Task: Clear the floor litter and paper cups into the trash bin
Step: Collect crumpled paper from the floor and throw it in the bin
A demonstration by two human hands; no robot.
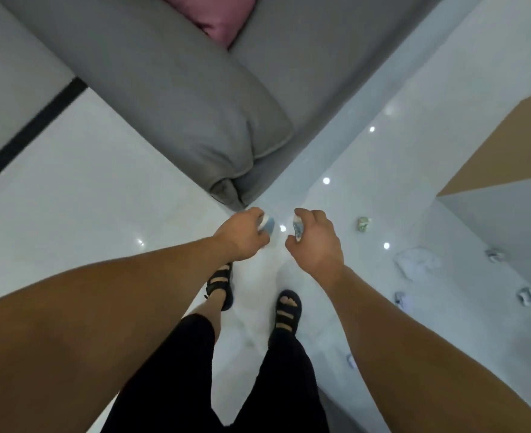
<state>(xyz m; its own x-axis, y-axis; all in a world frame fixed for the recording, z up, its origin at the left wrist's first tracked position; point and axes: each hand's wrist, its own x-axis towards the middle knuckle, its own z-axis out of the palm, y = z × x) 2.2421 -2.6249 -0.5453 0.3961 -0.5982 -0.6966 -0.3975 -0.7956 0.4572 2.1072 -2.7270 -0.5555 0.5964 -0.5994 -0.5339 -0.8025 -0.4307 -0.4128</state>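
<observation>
My left hand (245,235) grips a small blue-and-white paper cup (267,225), just below the corner of the grey sofa. My right hand (315,242) holds a crumpled white-and-blue piece of litter (297,229) between thumb and fingers. Both hands hang over the glossy white floor, a short gap apart. To the right on the floor lie a greenish crumpled scrap (363,224), a large crumpled white paper (415,263) and several small wrappers (526,295). No trash bin is in view.
A grey sofa (195,104) with a pink cushion (223,20) fills the upper middle. A wooden-topped grey cabinet (508,157) stands at the right. My feet in black sandals (287,309) stand on the white floor (86,198) below my hands.
</observation>
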